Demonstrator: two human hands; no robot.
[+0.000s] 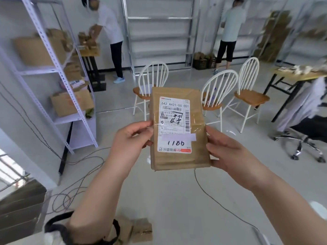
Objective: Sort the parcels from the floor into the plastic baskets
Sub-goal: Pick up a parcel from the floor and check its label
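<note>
Two hands share the grip: the left hand [131, 138] pinches one edge, the right hand [228, 152] curls round the other edge of the flat brown paper parcel [178, 161], held upright above the grey floor [159, 195]; best read its white label [175, 121] steadily before choosing a basket.

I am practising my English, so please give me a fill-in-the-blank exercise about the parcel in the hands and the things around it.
1. The left hand and the right hand hold one parcel, wrapped in ____ paper.
2. Its white label begins with the number ____.
3. Behind it stand ____ white chairs with wooden seats.
4. More small parcels lie on the ____, lower in the picture.
Missing words: brown; 642; three; floor.
</note>
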